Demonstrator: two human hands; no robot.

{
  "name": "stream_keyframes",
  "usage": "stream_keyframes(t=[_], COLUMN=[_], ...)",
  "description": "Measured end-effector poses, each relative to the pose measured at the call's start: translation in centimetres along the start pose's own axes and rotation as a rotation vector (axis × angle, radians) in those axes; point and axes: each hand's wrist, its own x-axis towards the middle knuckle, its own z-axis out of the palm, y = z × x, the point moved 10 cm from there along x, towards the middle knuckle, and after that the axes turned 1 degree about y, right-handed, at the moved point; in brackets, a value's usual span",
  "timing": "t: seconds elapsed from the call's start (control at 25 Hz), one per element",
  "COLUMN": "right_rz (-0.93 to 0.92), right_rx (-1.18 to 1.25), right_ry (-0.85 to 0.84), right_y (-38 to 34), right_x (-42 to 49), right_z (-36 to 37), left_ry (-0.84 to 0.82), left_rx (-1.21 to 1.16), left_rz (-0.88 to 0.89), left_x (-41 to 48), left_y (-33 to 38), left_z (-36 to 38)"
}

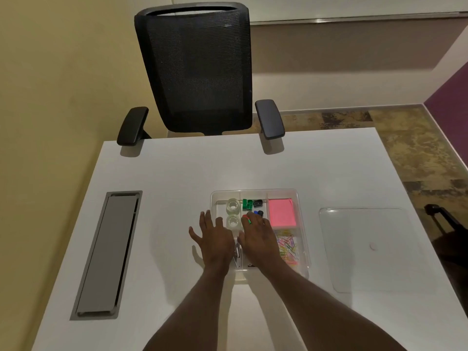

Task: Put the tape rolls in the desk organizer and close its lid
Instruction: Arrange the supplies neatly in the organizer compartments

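Tape rolls [233, 213] in organizer [253, 193]; lid [364, 249] apart, rightward.

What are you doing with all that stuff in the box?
A person is tidying a clear desk organizer on a white table. Two tape rolls already sit in its left compartment, one behind the other. The left hand and the right hand lie flat and open over the organizer's near side, holding nothing. The clear lid lies on the table to the right, not yet put on.
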Motion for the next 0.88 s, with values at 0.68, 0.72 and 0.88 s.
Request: stream_keyframes(t=[0.68, 0.72, 0.88], right_rz=[0.096, 0.112, 0.091], right_rx=[-0.109, -0.08, -0.132], right_ry=[0.128, 0.113, 0.092], right_y=[3.4, 4.0, 6.5], right_x=[-13.3, -14.0, -16.7], right_z=[-5.9, -5.7, -5.4], left_ry=[-0.019, -0.027, -0.017], left_rx=[0.006, 0.003, -0.021], left_rz=[0.168, 0.171, 0.229], left_x=[-13.1, -14.0, -17.0], left_y=[2.9, 3.4, 5.9], left_z=[-2.0, -1.8, -0.9])
